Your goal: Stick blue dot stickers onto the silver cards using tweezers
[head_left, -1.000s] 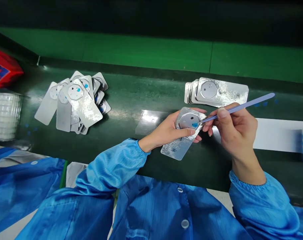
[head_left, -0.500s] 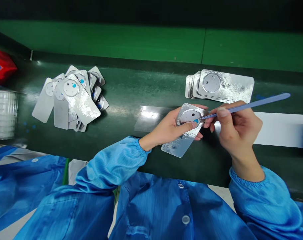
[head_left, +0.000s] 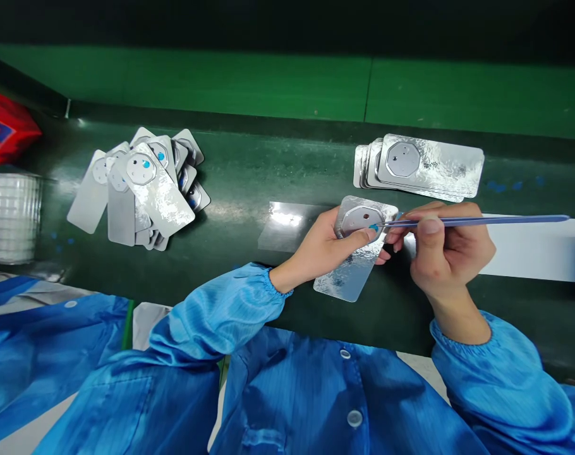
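Note:
My left hand (head_left: pixel 332 243) is closed around a silver metal plate (head_left: pixel 345 278) with rounded corners, its thumb lying across the face. A grey eight-sided patch with a dark hole covers the plate's upper part. A small blue dot (head_left: pixel 373 228) sits on that patch by my thumb tip. In my right hand (head_left: pixel 451 246) are blue tweezers (head_left: pixel 500 220), pinched between thumb and fingers, their handle pointing right. The tweezers' tips meet the edge of the blue dot; whether they grip it I cannot tell.
A loose pile of similar plates (head_left: pixel 162 196), some with blue dots, lies on the left. A neater stack (head_left: pixel 451 167) is at the back right. A clear film (head_left: pixel 282 234), a white strip (head_left: pixel 529 249), a clear plastic tray (head_left: pixel 12 215) and a red object (head_left: pixel 12 129) lie around.
The tweezers' handle has swung down from a slant to nearly level, and my right hand has turned with it. The tips stay by the blue dot. The view has shifted slightly.

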